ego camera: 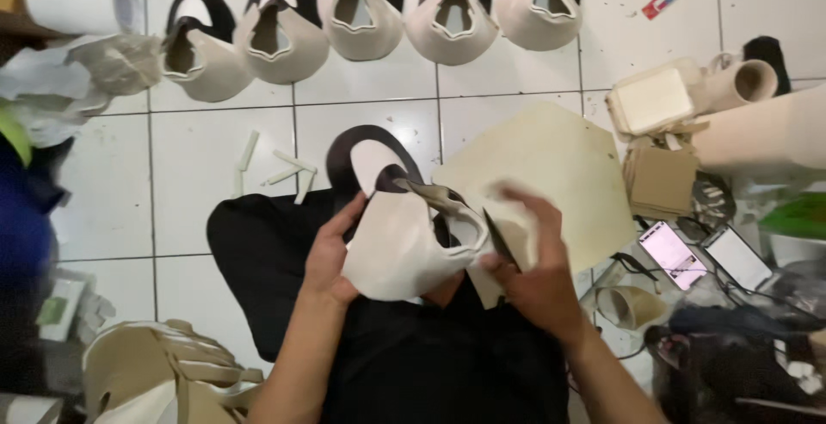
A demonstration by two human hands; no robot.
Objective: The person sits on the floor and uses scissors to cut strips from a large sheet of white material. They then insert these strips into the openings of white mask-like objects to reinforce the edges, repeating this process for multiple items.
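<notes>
Cream shoe upper [404, 252] between left hand [331, 256] and right hand [533, 273]; red packet [662, 2] top right

Shoe upper [404, 252] in the middle, over the lap, left hand [331, 256] on its left edge, right hand [533, 273] on its right. Flat sheet [551, 179] just behind and right. Row of five uppers [370, 15] far back on the floor [215, 183]. Small strips [275, 170] between row and lap, left. Two phones [701, 256] right, side by side. Rolls [748, 84] behind them.
</notes>
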